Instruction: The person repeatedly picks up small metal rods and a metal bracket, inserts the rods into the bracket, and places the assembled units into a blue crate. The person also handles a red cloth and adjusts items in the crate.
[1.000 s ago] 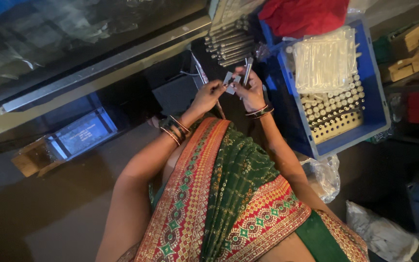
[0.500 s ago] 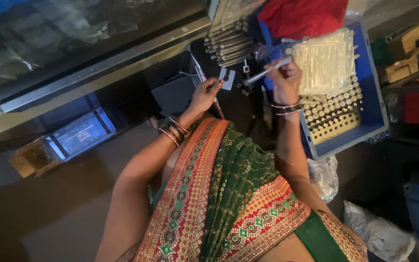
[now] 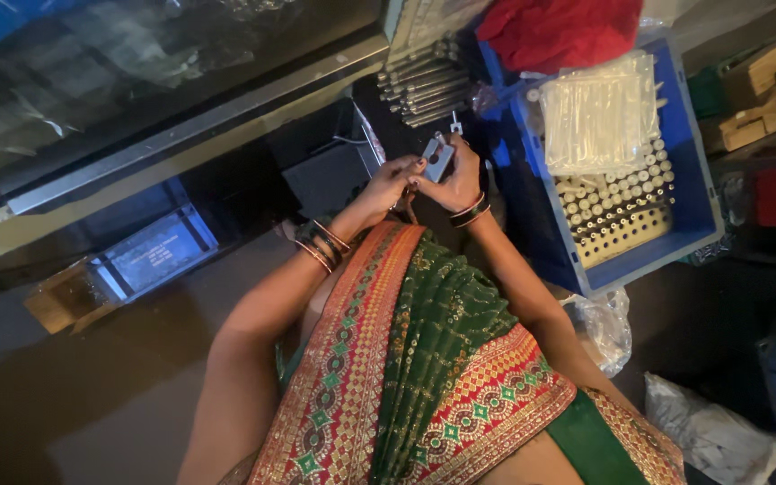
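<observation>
Both my hands meet in front of me over a small grey rectangular metal piece (image 3: 438, 158). My left hand (image 3: 391, 185) pinches its lower edge with the fingertips. My right hand (image 3: 456, 180) wraps around it from the right, fingers closed on it. Just beyond the hands lies a row of grey metal rods (image 3: 424, 83). To the right stands a blue crate (image 3: 695, 180) with a perforated rack full of small white tubes (image 3: 617, 205) and a clear bag of more tubes (image 3: 596, 117).
A red cloth (image 3: 559, 27) lies behind the crate. A long metal rail (image 3: 181, 144) runs across the left, with a small open box (image 3: 136, 265) below it. Cardboard boxes (image 3: 752, 99) sit at far right, crumpled plastic bags (image 3: 711, 431) low on the right.
My right hand, which had reached out to the crate with a thin tube half a second ago, has come back to the left hand and closed on the grey piece.
</observation>
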